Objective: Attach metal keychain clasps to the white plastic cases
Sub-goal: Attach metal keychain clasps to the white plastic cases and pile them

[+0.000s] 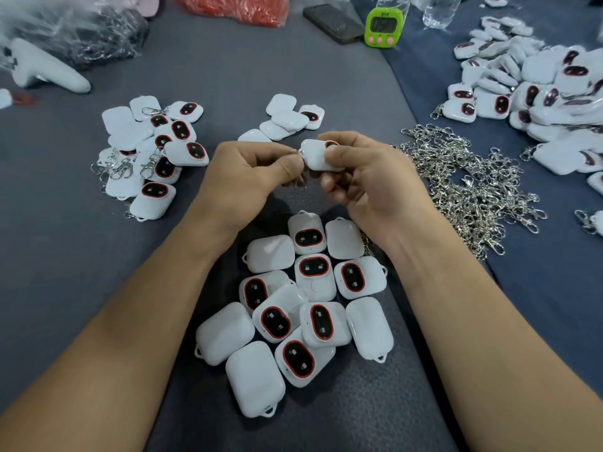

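My right hand [365, 177] grips a white plastic case [316, 155] above the middle of the table. Its loop end points left, where my left hand [248, 177] pinches a metal keychain clasp [297, 184] against it. Most of the clasp is hidden by my fingers; one ring hangs below them. Several white cases with red-ringed black buttons [293, 305] lie in a heap between my forearms. A pile of loose metal clasps [463, 187] spreads to the right.
Cases with clasps on them [153, 154] lie at the left. A few plain cases [284, 120] sit beyond my hands, and a big heap of cases [538, 89] fills the far right. A green timer [381, 27], a phone [332, 22] and plastic bags [81, 31] line the back.
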### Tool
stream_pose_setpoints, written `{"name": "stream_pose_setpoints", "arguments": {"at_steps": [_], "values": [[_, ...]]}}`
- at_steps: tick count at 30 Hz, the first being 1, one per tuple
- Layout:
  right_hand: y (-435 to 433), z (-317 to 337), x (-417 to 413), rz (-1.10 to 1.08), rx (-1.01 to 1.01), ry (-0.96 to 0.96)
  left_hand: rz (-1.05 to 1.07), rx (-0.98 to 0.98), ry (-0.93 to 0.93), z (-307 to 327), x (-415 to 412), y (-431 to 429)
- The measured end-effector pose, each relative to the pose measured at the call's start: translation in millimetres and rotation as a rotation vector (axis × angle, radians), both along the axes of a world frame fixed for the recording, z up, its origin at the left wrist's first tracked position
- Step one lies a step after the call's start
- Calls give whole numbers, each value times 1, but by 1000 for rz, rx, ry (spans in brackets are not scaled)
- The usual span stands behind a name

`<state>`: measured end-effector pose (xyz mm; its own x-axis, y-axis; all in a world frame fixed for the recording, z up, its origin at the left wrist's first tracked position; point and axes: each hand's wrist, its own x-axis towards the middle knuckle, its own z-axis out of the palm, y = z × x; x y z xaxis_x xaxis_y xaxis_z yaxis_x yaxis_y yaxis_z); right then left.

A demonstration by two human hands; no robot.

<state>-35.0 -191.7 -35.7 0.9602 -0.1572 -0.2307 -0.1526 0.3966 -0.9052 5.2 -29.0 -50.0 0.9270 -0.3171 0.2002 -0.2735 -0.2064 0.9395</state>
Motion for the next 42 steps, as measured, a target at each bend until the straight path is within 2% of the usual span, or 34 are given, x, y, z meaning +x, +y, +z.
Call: {"name": "stream_pose_setpoints", "arguments": {"at_steps": [2,5,7,9,11,12,14,17,20,22,23,26,30,32,33,35,38,40,42], "values": [[-1,0,0,1,7,11,34,-3,8,1,0,0],[-1,-2,1,-16,-47,-11,102,153,-193,1,-2,2],[2,-6,0,-61,-197,-59,117,372,-395,-1,-4,4],[7,-11,-2,-115,-463,-117,120,608,-538,-5,-4,3],[11,-14,-3,-148,-597,-156,143,713,-606,-5,-4,2],[12,-13,-2,-150,-568,-155,158,706,-622,-5,-4,1],[9,-9,1,-135,-370,-121,182,568,-559,-5,-6,1],[5,-4,3,-92,-83,-42,124,215,-149,-3,-4,-2],[2,-3,2,-45,110,14,50,3,97,2,-1,-3],[2,-3,2,-28,150,29,-5,-59,158,4,-2,-3],[3,-3,2,-23,139,24,-4,-33,118,4,-2,-3],[6,-5,1,-52,-48,-40,84,238,-156,1,-6,-1],[16,-12,-6,-151,-684,-200,104,688,-490,1,-9,2],[20,-14,-8,-158,-800,-237,93,796,-595,3,-9,2],[21,-15,-8,-151,-776,-234,103,805,-626,2,-9,1],[18,-13,-4,-125,-564,-197,164,750,-585,0,-10,0],[11,-9,1,-80,-203,-119,181,414,-261,-4,-6,-1],[8,-8,3,-48,-64,-82,129,169,-25,-3,-3,-3],[7,-9,4,-15,33,-52,95,60,77,-1,1,-5]]}}
